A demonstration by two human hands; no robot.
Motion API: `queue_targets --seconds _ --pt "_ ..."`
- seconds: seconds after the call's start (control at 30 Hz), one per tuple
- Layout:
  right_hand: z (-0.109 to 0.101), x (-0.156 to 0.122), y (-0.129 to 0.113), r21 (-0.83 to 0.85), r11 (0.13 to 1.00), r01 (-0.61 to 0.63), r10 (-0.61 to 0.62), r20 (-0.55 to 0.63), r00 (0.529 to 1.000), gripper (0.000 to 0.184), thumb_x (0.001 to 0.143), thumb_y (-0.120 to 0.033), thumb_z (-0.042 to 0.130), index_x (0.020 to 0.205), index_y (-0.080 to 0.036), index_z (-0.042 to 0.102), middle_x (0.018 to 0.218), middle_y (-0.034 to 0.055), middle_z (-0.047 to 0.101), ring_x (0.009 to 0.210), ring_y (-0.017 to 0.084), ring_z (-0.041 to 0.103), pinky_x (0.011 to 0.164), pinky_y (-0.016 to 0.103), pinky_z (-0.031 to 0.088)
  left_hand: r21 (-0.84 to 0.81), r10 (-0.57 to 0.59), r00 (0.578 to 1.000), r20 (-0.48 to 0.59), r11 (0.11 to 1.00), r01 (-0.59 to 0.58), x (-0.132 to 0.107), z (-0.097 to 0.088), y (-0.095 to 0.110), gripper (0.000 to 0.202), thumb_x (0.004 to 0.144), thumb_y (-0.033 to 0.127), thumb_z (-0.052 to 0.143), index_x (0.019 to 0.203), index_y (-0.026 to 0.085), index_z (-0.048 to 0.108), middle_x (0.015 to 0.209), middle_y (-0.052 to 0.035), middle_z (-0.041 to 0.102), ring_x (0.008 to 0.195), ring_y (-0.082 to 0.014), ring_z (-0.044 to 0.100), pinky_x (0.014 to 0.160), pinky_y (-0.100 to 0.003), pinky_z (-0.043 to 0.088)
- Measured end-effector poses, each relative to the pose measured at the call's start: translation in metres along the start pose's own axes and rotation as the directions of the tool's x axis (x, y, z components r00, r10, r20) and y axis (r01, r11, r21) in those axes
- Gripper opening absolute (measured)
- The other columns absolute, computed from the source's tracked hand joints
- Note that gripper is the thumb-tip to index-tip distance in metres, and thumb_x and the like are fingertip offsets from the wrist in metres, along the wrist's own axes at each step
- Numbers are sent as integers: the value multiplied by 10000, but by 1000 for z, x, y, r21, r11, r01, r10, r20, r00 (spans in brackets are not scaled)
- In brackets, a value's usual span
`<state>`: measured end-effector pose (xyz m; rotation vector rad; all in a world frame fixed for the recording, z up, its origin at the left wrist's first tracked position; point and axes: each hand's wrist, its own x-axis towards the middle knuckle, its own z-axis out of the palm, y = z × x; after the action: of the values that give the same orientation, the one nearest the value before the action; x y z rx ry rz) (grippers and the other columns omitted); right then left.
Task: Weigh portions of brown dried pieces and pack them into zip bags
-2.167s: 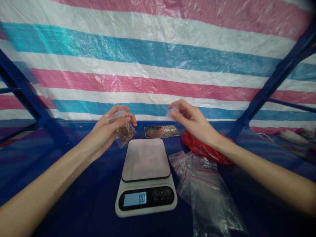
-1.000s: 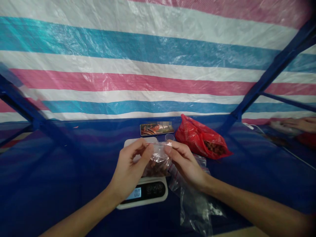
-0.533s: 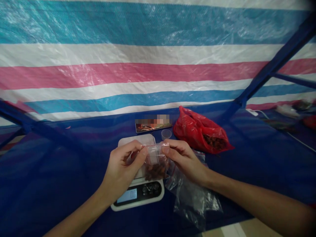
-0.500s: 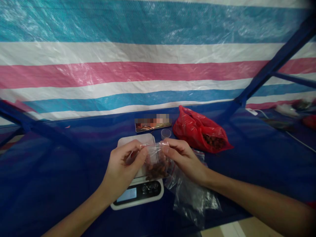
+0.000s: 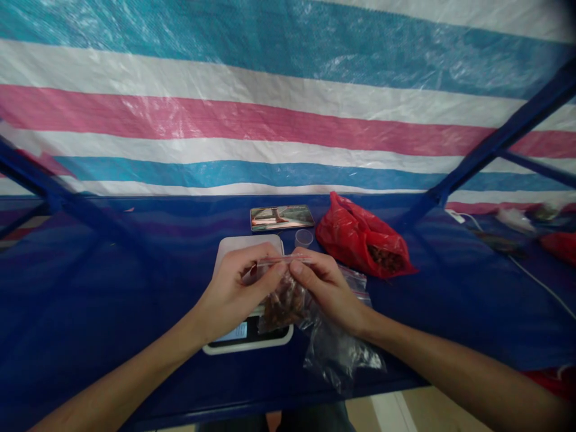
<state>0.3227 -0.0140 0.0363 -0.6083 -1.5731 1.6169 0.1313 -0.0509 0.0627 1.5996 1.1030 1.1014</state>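
Note:
Both hands pinch the top edge of a clear zip bag [image 5: 285,303] with brown pieces in its lower part. My left hand [image 5: 245,282] is closed on the left part of the zip strip. Close beside it, my right hand [image 5: 326,285] grips the strip with thumb and fingers. The bag hangs over the front of a white digital kitchen scale [image 5: 248,347], hiding its buttons and part of the display. Under and below my right hand lie several flat clear zip bags [image 5: 344,357].
A red plastic bag [image 5: 355,234] with brown pieces at its mouth lies back right. Behind the scale are a small clear cup [image 5: 303,238] and a phone [image 5: 281,218] showing a picture. Blue metal bars [image 5: 490,144] flank the blue table [image 5: 148,300]; striped sheeting [image 5: 252,120] hangs behind.
My hands have come closer together along the bag's top, and the zip strip now lies straighter between them. The camera view has tilted and shifted slightly.

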Motion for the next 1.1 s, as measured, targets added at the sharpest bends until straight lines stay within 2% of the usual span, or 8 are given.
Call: queue_targets --seconds 0.13,0.3,0.5,0.6,0.73,0.87,1.0,1.1 --pt "1 -2 -3 11 1000 -1 1 20 1000 333 1002 -469 658 818 -192 681 760 -9 599 667 120 534 610 234 452 -55 -31 999 16 998 32 0 2 1 258 951 388 688 792 187 660 721 15 572 662 -128 516 608 -227 411" --pt "5 -6 -4 -72 997 20 -24 -51 998 388 1004 -508 631 779 -193 642 704 -19 572 625 119 511 570 230 429 -15 -23 999 42 1000 23 0 8 7 328 949 420 677 734 179 618 674 20 536 636 -128 502 576 -230 381" --pt "0 -7 -16 -224 971 77 -62 72 995 454 1051 -442 576 681 -179 574 601 -41 481 542 86 428 499 218 326 131 42 992 116 990 -57 -5 0 10 303 962 348 667 714 182 613 699 21 551 673 -123 509 608 -230 383" --pt "-5 -8 -21 -245 968 50 -15 141 990 421 1036 -447 608 715 -176 636 552 -45 506 463 78 454 441 212 315 80 0 994 107 997 -9 -8 -5 12 340 961 393 670 693 184 675 677 3 588 659 -135 540 589 -237 396" --pt "-8 -6 -22 -188 982 13 21 175 984 383 1022 -486 612 843 -175 746 626 -3 641 441 107 574 402 205 423 -33 -55 998 37 998 56 -10 -9 12 373 922 438 718 637 196 720 554 9 578 497 -120 493 484 -241 364" --pt "-9 -4 -23 -283 942 179 -127 192 973 347 1010 -456 644 852 -186 794 659 31 719 521 147 657 487 234 508 -4 -37 999 26 999 37 -14 -8 12 353 919 451 724 662 211 753 515 8 568 445 -132 499 444 -255 339" --pt "-11 -5 -25 -368 867 335 -268 221 938 310 1012 -411 656 848 -195 805 715 52 767 640 180 702 625 283 536 156 114 993 42 981 -119 -18 -13 15 334 929 386 719 642 219 756 498 10 528 461 -123 466 487 -270 322" --pt "-24 -3 -34 -387 847 365 -325 166 931 302 1019 -394 643 858 -195 804 760 60 780 677 193 715 640 302 530 134 129 986 -109 984 -114 -20 -26 14 370 856 405 793 557 214 689 486 12 504 457 -115 440 482 -275 305"
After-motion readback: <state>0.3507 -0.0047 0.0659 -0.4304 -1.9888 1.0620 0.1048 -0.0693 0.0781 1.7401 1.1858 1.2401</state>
